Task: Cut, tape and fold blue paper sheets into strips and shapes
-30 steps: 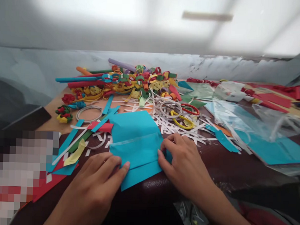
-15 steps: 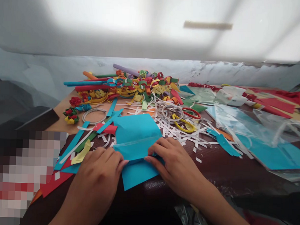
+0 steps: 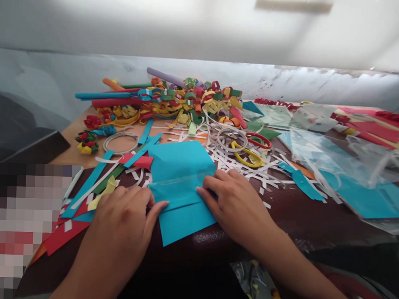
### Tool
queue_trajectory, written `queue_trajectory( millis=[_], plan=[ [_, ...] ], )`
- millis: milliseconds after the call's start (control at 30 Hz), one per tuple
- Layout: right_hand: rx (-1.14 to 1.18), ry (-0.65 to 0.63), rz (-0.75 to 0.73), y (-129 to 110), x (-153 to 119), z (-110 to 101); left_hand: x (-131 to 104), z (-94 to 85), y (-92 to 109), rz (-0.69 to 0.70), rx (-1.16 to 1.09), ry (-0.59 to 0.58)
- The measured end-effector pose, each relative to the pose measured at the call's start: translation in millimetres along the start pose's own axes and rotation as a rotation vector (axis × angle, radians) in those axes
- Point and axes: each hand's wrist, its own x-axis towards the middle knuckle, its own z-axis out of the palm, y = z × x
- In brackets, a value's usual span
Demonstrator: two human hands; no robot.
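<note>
A sheet of blue paper lies before me at the near side of the dark table, with a fold across its lower half and a clear shiny strip just above the fold. My left hand grips the left end of the fold, its thumb on top and the other fingers curled. At the right end, my right hand pinches the fold between thumb and curled fingers; the fingertips are partly hidden. Below the fold, a flat flap of the same paper points toward me.
Scissors with yellow handles and a white tape roll lie among white paper strips. Another white ring sits left. Paper chains and rolled paper tubes pile up behind. Plastic-wrapped blue sheets lie right. A pixelated area covers the lower left.
The fold now looks flatter, and more of the lower flap shows. My left thumb has come away from the curled fingers a little. The whole view has tilted downward slightly.
</note>
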Motion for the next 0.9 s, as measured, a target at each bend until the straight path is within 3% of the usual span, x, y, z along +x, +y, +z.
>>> queue_trajectory(
  millis=[133, 267, 433, 500, 633, 900],
  plan=[
    [-0.042, -0.009, 0.086, 7.7, -5.3, -2.2, -1.6, -1.2, -2.2, 0.042, 0.030, 0.033],
    [0.023, 0.048, 0.104, 18.0, -14.2, -4.5, -10.4, 0.7, -9.8, 0.299, -0.054, 0.075],
    [0.140, 0.094, -0.252, 13.3, -17.2, -1.7, -9.1, -0.3, -12.5, 0.412, -0.099, 0.088],
    [0.183, 0.119, -0.296, 8.3, -14.5, 0.2, -3.6, -2.5, -9.4, 0.406, -0.093, 0.096],
    [0.173, 0.168, -0.220, 5.2, -10.1, 0.3, 0.5, -6.8, -1.6, 0.262, -0.093, 0.104],
    [0.246, -0.016, -0.083, 3.9, -11.5, -5.7, -16.2, -5.1, 5.5, 0.083, -0.157, 0.052]
  ],
)
